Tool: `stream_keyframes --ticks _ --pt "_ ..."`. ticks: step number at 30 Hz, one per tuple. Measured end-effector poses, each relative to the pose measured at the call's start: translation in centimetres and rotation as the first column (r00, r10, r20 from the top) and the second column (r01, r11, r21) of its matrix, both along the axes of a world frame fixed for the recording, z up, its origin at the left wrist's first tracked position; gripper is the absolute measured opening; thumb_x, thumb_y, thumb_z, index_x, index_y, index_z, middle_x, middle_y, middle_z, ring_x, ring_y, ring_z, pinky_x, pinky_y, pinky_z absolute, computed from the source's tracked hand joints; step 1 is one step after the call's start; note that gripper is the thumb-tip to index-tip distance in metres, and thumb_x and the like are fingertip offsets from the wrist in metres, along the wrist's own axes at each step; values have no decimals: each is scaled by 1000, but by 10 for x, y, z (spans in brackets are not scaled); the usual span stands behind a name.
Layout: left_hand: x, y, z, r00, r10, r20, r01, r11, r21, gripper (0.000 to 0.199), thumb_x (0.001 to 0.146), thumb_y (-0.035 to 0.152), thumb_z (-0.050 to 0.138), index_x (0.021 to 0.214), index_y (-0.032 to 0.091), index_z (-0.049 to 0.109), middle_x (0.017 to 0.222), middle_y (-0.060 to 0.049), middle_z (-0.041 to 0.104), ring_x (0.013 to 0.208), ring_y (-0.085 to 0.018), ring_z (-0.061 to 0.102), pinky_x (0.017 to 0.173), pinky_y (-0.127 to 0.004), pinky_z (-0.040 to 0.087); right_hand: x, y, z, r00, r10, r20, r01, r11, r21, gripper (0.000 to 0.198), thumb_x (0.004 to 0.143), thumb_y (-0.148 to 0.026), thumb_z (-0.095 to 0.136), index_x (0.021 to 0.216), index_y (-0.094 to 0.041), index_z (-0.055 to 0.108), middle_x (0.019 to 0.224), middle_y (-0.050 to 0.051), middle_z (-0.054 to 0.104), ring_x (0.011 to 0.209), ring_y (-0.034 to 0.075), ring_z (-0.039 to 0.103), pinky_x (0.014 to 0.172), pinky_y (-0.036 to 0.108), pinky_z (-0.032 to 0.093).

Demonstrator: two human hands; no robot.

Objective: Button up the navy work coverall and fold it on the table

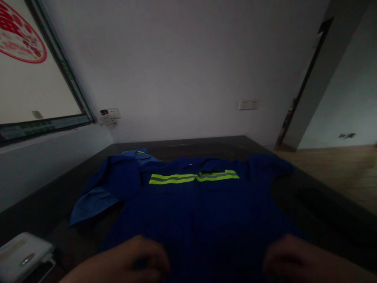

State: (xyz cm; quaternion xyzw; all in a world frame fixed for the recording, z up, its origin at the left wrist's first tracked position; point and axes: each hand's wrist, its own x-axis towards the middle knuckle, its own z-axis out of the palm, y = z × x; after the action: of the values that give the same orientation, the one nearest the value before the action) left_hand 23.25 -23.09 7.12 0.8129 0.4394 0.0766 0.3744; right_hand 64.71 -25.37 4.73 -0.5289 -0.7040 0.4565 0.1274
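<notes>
A dark blue work jacket (191,208) with yellow-green and grey reflective strips (173,179) across the chest lies spread out, its collar end away from me. One sleeve reaches left and the other right. My left hand (132,257) is over the lower left part of the jacket, its fingers bent and blurred. Over the lower right part is my right hand (291,257), also curled and smeared. The dim light and the bottom edge of the picture hide the fingertips, so I cannot tell whether either hand grips the cloth.
A lighter blue garment (94,204) lies partly under the left sleeve. At the near left stands a white, rounded appliance or case (25,251). The dark table (182,146) meets a white wall with sockets (248,104). A window is on the left, and wooden floor (338,165) shows on the right.
</notes>
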Motion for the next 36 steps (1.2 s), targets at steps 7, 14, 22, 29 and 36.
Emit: stream_keyframes --ticks 7,14,22,29,36 --pt "100 158 -17 994 53 -93 0 866 501 28 85 22 50 110 16 59 110 -8 63 100 -21 58 90 -33 45 -82 175 22 998 -54 -15 51 781 622 17 81 -20 57 94 -19 68 98 6 68 91 19 62 85 33 46" --pt "133 246 -80 992 117 -48 -42 659 751 57 75 -1 43 128 20 48 138 -8 45 125 -20 41 104 -37 35 -108 252 -59 968 -232 97 50 557 829 32 81 -9 49 108 -18 63 113 8 64 109 19 54 97 34 40" --pt "116 251 -105 989 115 -96 -1 649 761 39 84 9 46 119 24 57 121 -6 61 119 -18 49 106 -40 30 -99 256 -92 984 -155 93 9 559 829 33 80 -7 48 107 -18 64 109 7 66 105 17 58 95 32 43" --pt "108 254 -108 994 103 -24 -62 751 658 32 88 17 44 113 22 63 118 -6 64 113 -18 54 104 -37 33 -102 251 -82 953 -241 186 -7 594 804 30 85 -21 52 114 -20 60 113 7 65 108 19 57 94 32 43" --pt "105 261 -109 996 48 79 -85 807 585 35 91 37 44 116 18 60 118 -7 63 109 -17 57 96 -28 42 -118 260 -62 888 -346 302 -22 626 780 30 90 -23 42 112 -23 64 115 5 65 109 20 56 91 29 43"
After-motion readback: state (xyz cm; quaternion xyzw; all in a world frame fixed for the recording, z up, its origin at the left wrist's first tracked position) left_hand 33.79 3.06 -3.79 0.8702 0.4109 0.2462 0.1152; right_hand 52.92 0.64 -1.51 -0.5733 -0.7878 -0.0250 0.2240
